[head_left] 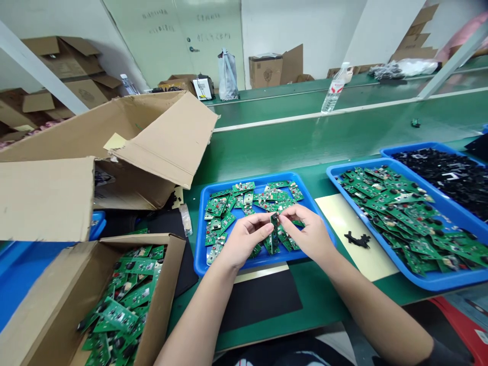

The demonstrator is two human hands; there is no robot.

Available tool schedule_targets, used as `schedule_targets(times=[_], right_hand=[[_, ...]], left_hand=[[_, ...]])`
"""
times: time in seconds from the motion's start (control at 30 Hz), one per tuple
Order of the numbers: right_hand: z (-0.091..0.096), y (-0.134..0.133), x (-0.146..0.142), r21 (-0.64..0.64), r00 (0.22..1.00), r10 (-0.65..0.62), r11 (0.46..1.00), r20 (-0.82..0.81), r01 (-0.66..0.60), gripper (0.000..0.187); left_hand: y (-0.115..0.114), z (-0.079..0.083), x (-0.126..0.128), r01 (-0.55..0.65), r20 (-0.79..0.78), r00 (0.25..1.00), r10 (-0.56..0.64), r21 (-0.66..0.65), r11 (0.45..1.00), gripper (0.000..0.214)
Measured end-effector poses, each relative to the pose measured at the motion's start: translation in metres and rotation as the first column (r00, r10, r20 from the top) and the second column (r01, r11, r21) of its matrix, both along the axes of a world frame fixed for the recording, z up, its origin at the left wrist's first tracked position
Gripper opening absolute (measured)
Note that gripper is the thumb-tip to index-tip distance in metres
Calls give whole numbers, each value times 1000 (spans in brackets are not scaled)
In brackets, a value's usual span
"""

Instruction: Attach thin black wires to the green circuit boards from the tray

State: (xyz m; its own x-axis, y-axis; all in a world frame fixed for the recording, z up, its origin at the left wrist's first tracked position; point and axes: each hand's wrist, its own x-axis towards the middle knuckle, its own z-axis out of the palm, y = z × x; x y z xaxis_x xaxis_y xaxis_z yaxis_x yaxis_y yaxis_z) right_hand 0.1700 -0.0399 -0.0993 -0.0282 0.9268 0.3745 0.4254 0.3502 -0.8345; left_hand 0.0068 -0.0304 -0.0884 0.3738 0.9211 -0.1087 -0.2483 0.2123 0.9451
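While both hands meet over the near blue tray [199, 254], the head view shows them pinching 1 small green board [273, 222] between them. The left hand [244, 239] has thumb and fingers closed on the board's left edge. The right hand [309, 235] is clamped on its right edge, with its fingertips at the top. The board stands roughly upright, edge toward the camera, just above the loose boards [229, 208] scattered in that tray.

Right of the tray lies a pale yellow sheet [339, 216] with 1 black plastic part [357, 239] on it, near the right hand. Beyond the sheet sits a 2nd blue tray [438, 282] heaped with more green boards [400, 213]. Behind it is a 3rd tray [387, 151] filled with black parts [446, 173]. A black mat [263, 300] lies on the green table [320, 305] between the forearms.

At lower left an open cardboard box [168, 295] holds a pile of boards [122, 305]. A larger carton [163, 137] lies tipped on its side above it. Farther off, a water bottle [334, 89] stands on the green conveyor belt [305, 137].
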Motion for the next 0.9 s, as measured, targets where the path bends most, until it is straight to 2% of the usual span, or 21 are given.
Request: schedule_targets(times=[0.2,0.4,0.53,0.67,0.9], right_hand=[[1,1,4,-55,997,2,998,-80,-6,17],[3,3,5,-9,997,0,1000,-76,-1,16],[3,4,4,-48,985,34,998,-167,-42,14],[2,5,1,-131,954,68,985,-291,-110,11],[6,15,-3,-144,947,71,982,-314,-122,8]], left_hand=[[0,2,0,37,-24,999,-36,33,999,36],[0,0,-1,73,-61,996,-70,52,996,36],[0,0,-3,95,-91,992,-87,86,992,34],[2,4,-9,104,-241,968,-76,107,989,34],[13,6,-14,218,-460,884,-86,242,945,30]])
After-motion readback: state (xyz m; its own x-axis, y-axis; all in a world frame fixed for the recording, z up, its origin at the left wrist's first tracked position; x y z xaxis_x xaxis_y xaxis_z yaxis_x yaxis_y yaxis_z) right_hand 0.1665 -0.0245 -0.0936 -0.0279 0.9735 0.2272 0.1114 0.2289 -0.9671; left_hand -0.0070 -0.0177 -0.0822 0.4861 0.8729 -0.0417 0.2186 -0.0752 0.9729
